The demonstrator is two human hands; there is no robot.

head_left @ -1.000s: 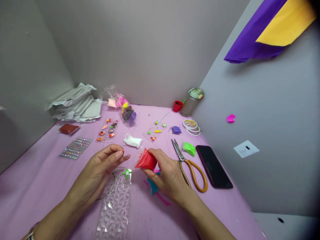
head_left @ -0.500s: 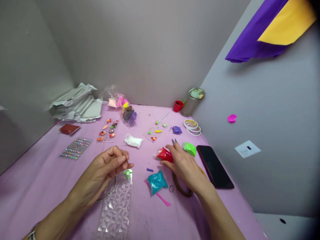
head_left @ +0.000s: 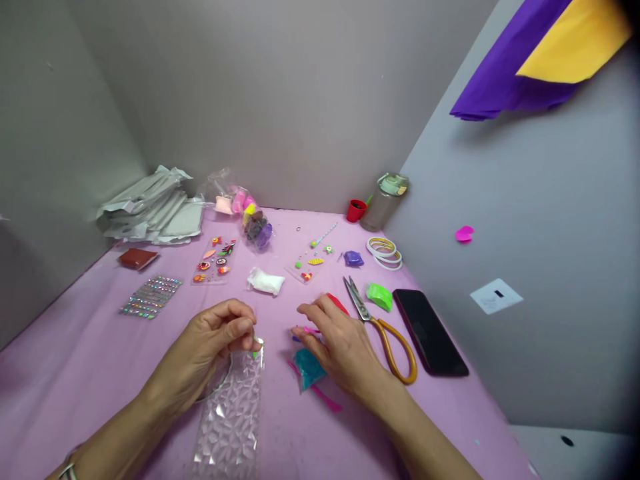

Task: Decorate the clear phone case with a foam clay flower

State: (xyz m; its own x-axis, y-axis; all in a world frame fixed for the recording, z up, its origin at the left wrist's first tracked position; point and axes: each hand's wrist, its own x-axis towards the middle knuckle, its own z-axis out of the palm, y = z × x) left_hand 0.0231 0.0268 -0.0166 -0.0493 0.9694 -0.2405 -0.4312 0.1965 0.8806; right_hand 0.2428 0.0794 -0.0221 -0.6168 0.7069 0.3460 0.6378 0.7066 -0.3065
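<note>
My left hand (head_left: 213, 343) is closed in a pinch above the far end of a clear, textured plastic sheet (head_left: 230, 420); whatever is between its fingertips is hidden. Just below those fingertips shows a bit of a small green piece (head_left: 255, 352). My right hand (head_left: 340, 343), palm down with thumb and fingers apart, hovers over a teal clay packet (head_left: 307, 369). A thin pink bit (head_left: 313, 330) appears between thumb and forefinger; whether it is held I cannot tell. Behind the hand, a red packet (head_left: 336, 304) is partly covered. A pink plastic tool (head_left: 327, 400) lies under the teal packet.
Scissors (head_left: 383, 327) with yellow handles lie right of my right hand, beside a green packet (head_left: 380, 297) and a phone (head_left: 430, 332). Farther back are a white packet (head_left: 266, 282), sticker sheets (head_left: 215, 261), tape rolls (head_left: 384, 253) and a bottle (head_left: 385, 203).
My right hand has moved left from the scissors and red packet to above the teal packet, uncovering the scissors. My left hand stays nearly in place; less of the green piece shows.
</note>
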